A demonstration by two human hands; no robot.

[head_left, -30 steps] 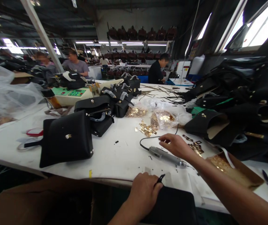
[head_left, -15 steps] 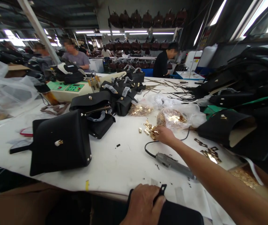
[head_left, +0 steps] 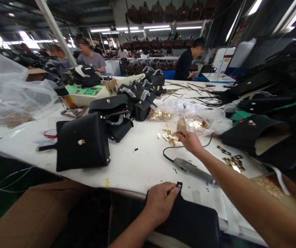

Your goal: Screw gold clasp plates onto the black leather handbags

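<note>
My left hand [head_left: 160, 201] is closed on the strap tab of a black bag [head_left: 189, 220] at the table's front edge. A rectangular slot shows at the tab's end, just beyond my fingertips. Farther in, my right hand [head_left: 190, 141] pinches a small gold metal plate at the right side of a loose pile of gold plates [head_left: 170, 137]. Its fingertips partly hide the plate. Under my right forearm lies a grey electric screwdriver [head_left: 193, 170] with a black cord. Clear plastic bags of gold fittings [head_left: 196, 122] sit just behind the pile.
Left on the white table stands a black bag [head_left: 83, 144] with a gold clasp; more black bags [head_left: 140, 103] lie behind it. Black bags [head_left: 254, 134] are heaped at right, near loose metal frames [head_left: 234, 162]. A cardboard box [head_left: 34, 213] stands below. A co-worker [head_left: 185, 62] is across the table.
The view has shifted, showing more of the bag and left forearm. My right hand has drawn slightly back from the pile, its fingers now pinched on a plate. My left hand still grips the tab.
</note>
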